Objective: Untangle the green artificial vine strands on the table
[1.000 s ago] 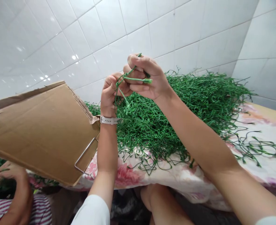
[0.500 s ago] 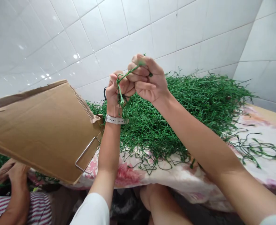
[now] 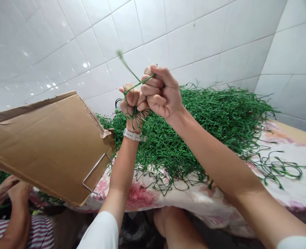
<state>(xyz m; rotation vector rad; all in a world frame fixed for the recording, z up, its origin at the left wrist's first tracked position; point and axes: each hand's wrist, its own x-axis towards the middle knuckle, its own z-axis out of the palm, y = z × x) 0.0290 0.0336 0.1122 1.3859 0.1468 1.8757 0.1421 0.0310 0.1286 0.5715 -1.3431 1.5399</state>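
My left hand [image 3: 132,100] is raised above the table, its fingers closed on a small bunch of thin green stems [image 3: 137,114]. One stem [image 3: 147,78] runs across from it to my right hand [image 3: 165,92], whose curled thumb and forefinger pinch it. The knuckles of both hands touch or nearly touch. Another stem end [image 3: 127,65], blurred, sticks up to the upper left. Behind and below the hands lies a large heap of similar wiry green stems [image 3: 217,121] with small bud-like tips.
A cardboard panel [image 3: 44,145] stands tilted at left, by a bent metal wire frame [image 3: 90,173]. Loose stems [image 3: 280,166] lie on the floral tablecloth [image 3: 298,193] at right. Another person's hands [image 3: 15,190] show at lower left. A white tiled wall [image 3: 194,45] rises behind.
The stem end that hung down over my left wrist now points up to the upper left. My left hand has turned and shifted slightly right and down; my right hand stays pinched.
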